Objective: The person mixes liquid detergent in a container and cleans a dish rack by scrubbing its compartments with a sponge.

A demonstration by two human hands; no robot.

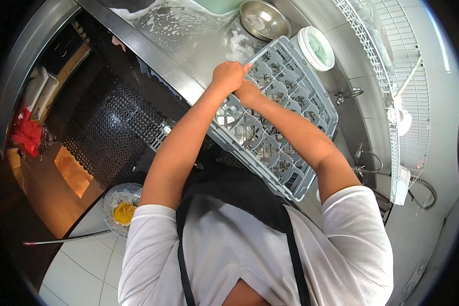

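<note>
A grey plastic dishwasher rack [319,112] with wavy dividers lies in front of me at the sink. Clear glassware seems to stand in some of its compartments, though the dividers partly cover it. My left hand [229,76] is closed in a fist over the rack's left side, its thumb towards the rack. Just below and touching it, my right hand [248,94] has its fingers curled and mostly out of sight. Whatever the two hands hold between them is hidden.
Soapy water covers the steel sink counter [181,48] ahead. A metal bowl [264,20] and a white bucket [316,48] stand beyond the rack. Taps [349,95] and a white wire shelf [392,97] are at right. A black perforated mat [120,125] lies at left.
</note>
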